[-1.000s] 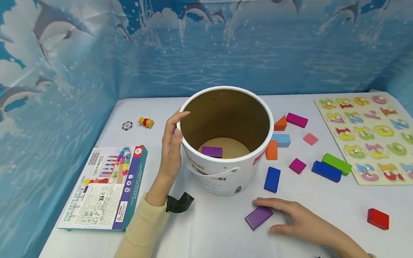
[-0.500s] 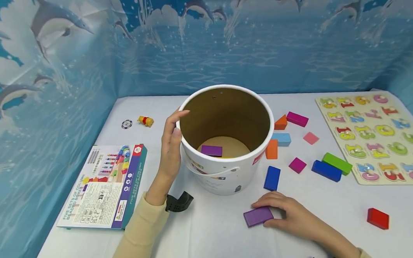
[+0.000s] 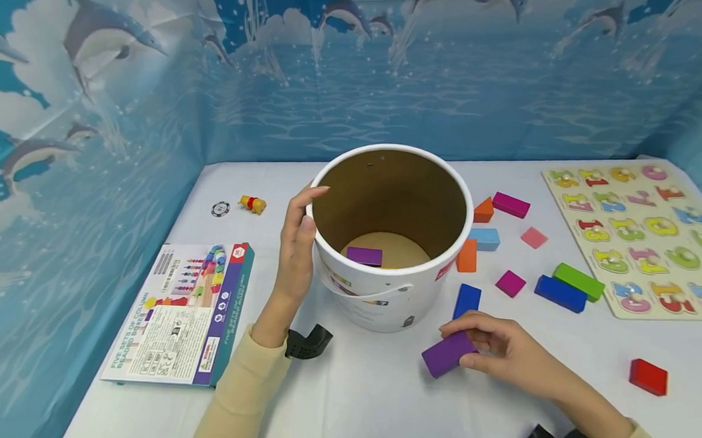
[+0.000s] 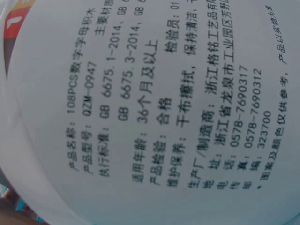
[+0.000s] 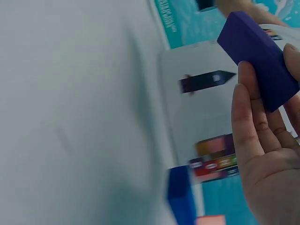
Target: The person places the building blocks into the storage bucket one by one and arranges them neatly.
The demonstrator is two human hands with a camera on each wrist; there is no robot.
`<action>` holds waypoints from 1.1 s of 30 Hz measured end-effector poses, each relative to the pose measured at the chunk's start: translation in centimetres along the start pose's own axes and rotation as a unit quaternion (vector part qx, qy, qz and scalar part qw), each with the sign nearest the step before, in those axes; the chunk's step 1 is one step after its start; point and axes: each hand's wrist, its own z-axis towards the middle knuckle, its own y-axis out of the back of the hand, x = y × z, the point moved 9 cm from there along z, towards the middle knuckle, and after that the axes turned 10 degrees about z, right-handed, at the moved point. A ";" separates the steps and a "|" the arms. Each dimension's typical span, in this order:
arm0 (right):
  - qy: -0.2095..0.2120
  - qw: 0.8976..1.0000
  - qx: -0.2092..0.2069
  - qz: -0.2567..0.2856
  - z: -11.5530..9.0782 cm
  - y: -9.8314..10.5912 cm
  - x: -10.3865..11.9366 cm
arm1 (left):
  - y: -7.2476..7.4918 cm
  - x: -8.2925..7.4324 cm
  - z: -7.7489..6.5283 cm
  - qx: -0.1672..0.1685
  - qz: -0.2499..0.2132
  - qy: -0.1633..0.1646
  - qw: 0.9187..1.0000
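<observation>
A white bucket (image 3: 382, 300) stands upright on the white-covered table, with a purple block (image 3: 364, 256) lying inside on its floor. My left hand (image 3: 294, 262) holds the bucket's left side, a fingertip bent over the rim; its other fingers are partly hidden. In the left wrist view, printed text covers the bucket wall (image 4: 173, 117). Right of the bucket's front, my right hand (image 3: 499, 352) pinches a second purple block (image 3: 448, 354) between thumb and fingers, lifted off the table. The right wrist view shows this purple block (image 5: 258, 61) tilted in the fingers.
Several loose blocks lie right of the bucket, among them a dark blue block (image 3: 467, 300), a green block (image 3: 579, 282) and a red block (image 3: 648, 377). A number puzzle board (image 3: 642, 241) lies far right. At left are a boxed toy (image 3: 173, 315), a small yellow figure (image 3: 252, 204) and a chip (image 3: 220, 209).
The right hand has closed its thumb and fingers on the purple block, turned it and raised it from the table. The left hand and the bucket have stayed in place.
</observation>
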 end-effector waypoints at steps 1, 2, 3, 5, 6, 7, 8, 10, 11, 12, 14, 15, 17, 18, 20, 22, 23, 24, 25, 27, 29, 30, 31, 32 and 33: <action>0.002 1.000 0.002 0.003 0.3 0.0 0.6 | 0.0 0.0 0.0 0.000 0.000 0.000 1.000; 0.002 1.000 0.003 0.011 0.5 0.0 1.3 | 0.0 0.0 0.0 -0.001 0.000 -0.001 1.000; 0.002 1.000 0.005 0.018 0.8 0.1 2.0 | 0.1 0.0 0.0 -0.001 0.001 -0.001 1.000; 0.008 1.000 0.007 0.029 1.2 0.2 3.7 | 0.0 0.0 0.0 0.000 0.002 -0.001 1.000; 0.015 0.999 0.009 0.035 1.5 0.3 4.6 | 0.0 0.0 0.0 -0.001 0.003 0.000 1.000; 0.031 0.998 0.014 0.047 1.9 0.4 5.7 | 0.0 0.0 0.0 -0.001 0.004 0.000 1.000; 0.048 0.997 0.017 0.057 2.3 0.5 6.9 | 0.0 0.0 0.0 -0.002 0.004 0.000 1.000; 0.100 0.992 0.027 0.077 3.4 0.8 9.4 | 0.1 0.0 0.1 -0.002 0.005 0.000 1.000; 0.129 0.987 0.036 0.087 3.9 0.8 10.6 | 0.1 0.0 0.1 -0.002 0.004 0.000 1.000; 0.150 0.983 0.040 0.099 4.5 1.0 11.7 | 0.1 0.0 0.1 -0.002 0.003 -0.001 1.000; 0.182 0.975 0.048 0.122 5.7 1.1 13.7 | 0.1 -0.1 0.1 -0.001 0.000 -0.003 1.000; 0.185 0.973 0.047 0.130 6.2 1.2 14.5 | 0.1 0.0 0.1 0.000 -0.001 -0.002 1.000; 0.184 0.972 0.045 0.138 7.3 1.2 15.9 | 0.0 -0.1 0.1 0.002 -0.005 -0.003 1.000; 0.175 0.974 0.037 0.136 7.9 1.3 16.4 | 0.0 -0.1 0.1 0.004 -0.005 -0.003 1.000; 0.148 0.980 0.021 0.131 9.1 1.3 16.8 | -0.1 -0.1 0.0 0.004 -0.007 -0.002 1.000; 0.109 0.987 0.000 0.119 10.7 1.4 16.7 | -0.1 -0.1 0.0 0.003 -0.006 -0.001 1.000; 0.086 0.990 -0.010 0.113 11.5 1.5 16.4 | -0.1 -0.1 0.1 0.003 -0.006 0.000 1.000; 0.062 0.992 -0.021 0.110 12.3 1.7 16.1 | -0.1 0.0 0.1 0.003 -0.006 0.001 1.000; 0.041 0.993 -0.030 0.105 13.2 1.8 15.7 | 0.0 0.0 0.1 0.002 -0.006 0.002 1.000; 0.009 0.996 -0.042 0.079 14.8 2.2 15.1 | -0.1 0.0 0.1 0.004 -0.008 0.003 1.000; -0.010 0.998 -0.045 0.043 16.1 2.6 14.6 | -0.1 0.0 0.1 0.005 -0.011 -0.001 1.000; -0.015 0.999 -0.043 0.025 16.7 2.8 14.5 | -0.1 -0.1 0.1 0.005 -0.014 -0.003 1.000; -0.021 0.999 -0.039 0.004 17.2 2.9 14.4 | -0.1 -0.1 0.1 0.006 -0.015 -0.005 1.000; -0.025 0.999 -0.031 -0.013 17.6 3.0 14.3 | -0.2 -0.1 0.1 0.006 -0.016 -0.008 1.000; -0.030 0.999 -0.023 -0.024 18.0 3.0 14.1 | -0.2 -0.2 0.1 0.006 -0.017 -0.010 1.000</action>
